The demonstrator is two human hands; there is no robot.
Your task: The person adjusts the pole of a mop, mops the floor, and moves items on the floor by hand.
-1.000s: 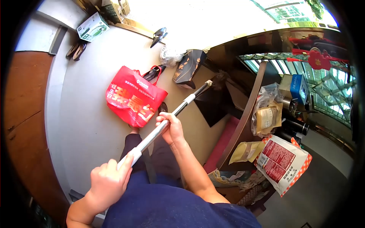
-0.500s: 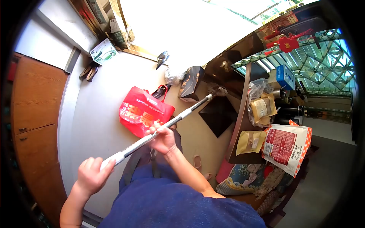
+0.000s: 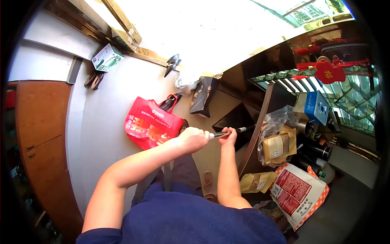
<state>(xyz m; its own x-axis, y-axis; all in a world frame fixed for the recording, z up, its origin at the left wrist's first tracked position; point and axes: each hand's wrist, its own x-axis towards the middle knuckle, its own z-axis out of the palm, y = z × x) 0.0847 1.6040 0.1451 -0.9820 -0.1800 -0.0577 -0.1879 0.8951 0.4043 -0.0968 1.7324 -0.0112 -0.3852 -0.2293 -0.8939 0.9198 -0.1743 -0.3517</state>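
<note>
A long silver-and-black pole (image 3: 218, 134) is in both of my hands, slanting slightly up to the right. My left hand (image 3: 194, 139) wraps round its near end. Just ahead, my right hand (image 3: 228, 137) is closed round the shaft. The pole's far end passes behind the table edge, so its head is hidden. Below and left of the pole, a red shopping bag (image 3: 152, 122) with Chinese print rests on the floor. A black gift bag (image 3: 202, 96) stands beyond my hands, and a dark square panel (image 3: 233, 122) lies behind the pole.
Right, a dark table (image 3: 260, 118) holds a brown packet (image 3: 280, 147), a blue-topped box (image 3: 317, 106) and a large white bag (image 3: 298, 195). Left stands a wooden cabinet (image 3: 44, 134). Shoes (image 3: 94, 80) and a green-white box (image 3: 107, 57) sit by the doorway.
My left hand has moved up and right with the pole's near end, and my right hand has moved right. The pole has shifted right, its far end passing behind the table.
</note>
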